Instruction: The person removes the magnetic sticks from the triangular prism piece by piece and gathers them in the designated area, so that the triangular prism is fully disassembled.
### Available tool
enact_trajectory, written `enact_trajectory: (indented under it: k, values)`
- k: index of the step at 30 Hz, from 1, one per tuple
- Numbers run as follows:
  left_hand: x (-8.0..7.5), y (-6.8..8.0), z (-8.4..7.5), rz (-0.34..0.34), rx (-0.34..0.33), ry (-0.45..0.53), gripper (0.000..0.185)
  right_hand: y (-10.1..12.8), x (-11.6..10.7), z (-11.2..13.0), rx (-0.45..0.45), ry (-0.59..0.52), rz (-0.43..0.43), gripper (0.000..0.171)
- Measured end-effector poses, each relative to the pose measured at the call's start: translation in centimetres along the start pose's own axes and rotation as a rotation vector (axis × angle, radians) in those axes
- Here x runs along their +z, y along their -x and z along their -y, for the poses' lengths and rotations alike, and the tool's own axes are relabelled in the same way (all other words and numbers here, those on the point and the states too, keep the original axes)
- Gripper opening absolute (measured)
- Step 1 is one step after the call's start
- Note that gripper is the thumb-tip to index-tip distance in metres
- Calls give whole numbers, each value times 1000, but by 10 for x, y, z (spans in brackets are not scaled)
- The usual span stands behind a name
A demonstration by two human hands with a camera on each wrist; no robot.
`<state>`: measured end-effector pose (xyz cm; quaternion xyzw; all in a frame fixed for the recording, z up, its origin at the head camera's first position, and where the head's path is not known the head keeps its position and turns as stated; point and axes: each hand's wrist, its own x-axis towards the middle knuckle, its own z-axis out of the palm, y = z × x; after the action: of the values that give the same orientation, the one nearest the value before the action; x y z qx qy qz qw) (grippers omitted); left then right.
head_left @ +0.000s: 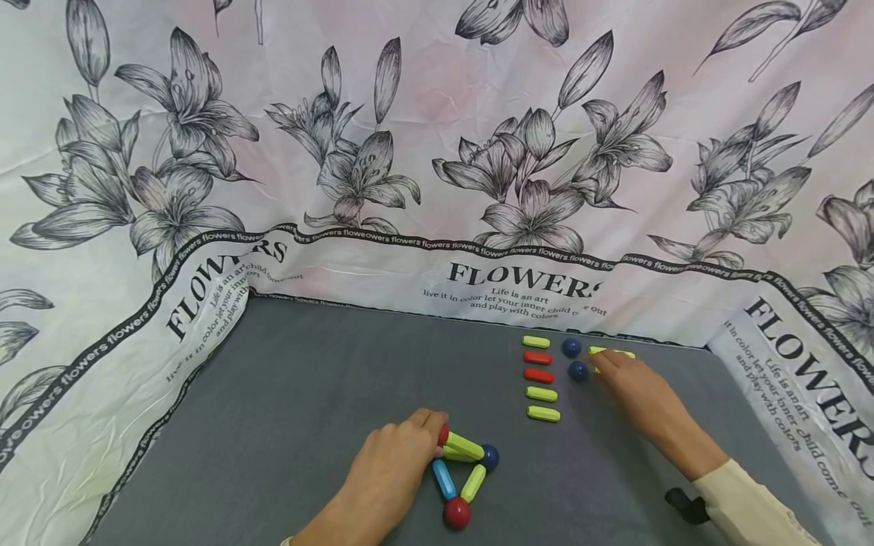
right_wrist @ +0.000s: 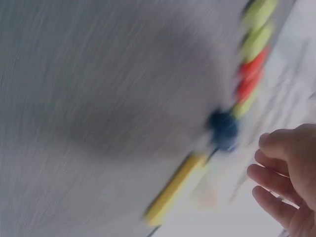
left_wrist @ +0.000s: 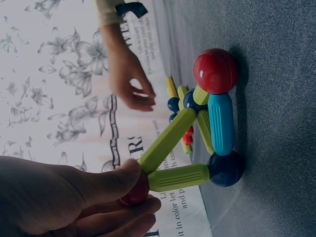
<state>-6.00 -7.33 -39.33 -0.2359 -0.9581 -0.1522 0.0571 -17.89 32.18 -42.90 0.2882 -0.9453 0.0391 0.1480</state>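
Our left hand [head_left: 392,462] pinching frame's red ball [left_wrist: 136,190], right hand [head_left: 631,387] fingers loose over yellow stick [right_wrist: 175,187], blue balls [head_left: 573,359] beside

Rod-and-ball pyramid [head_left: 463,474] standing on grey mat, loose yellow rod [head_left: 610,351] lying flat behind

The flowered cloth [head_left: 437,152] behind the grey mat [head_left: 328,394] carries a black band repeating "flowers" along its edge. Below the band stands "FLOWERS" in large letters, and under that "Life is an art, live it in color let your inner child come out and play with colors".
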Motion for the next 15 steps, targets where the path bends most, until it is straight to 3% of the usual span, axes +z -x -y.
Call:
enact_trajectory:
  k: [3,5,10,15]
  values:
    - [0,0,1,-5,-1,-7,29,-2,-7,34,-127,-23,-95,44]
    - [0,0,1,-11,-2,-15,29,-2,-9,55,-191,-40,-115,47]
    - [0,0,0,-31,7,-21,29,4,-6,103,-264,-108,-72,48]
    - [1,0,-1,-31,9,-8,32,12,5,133,-313,-186,-35,47]
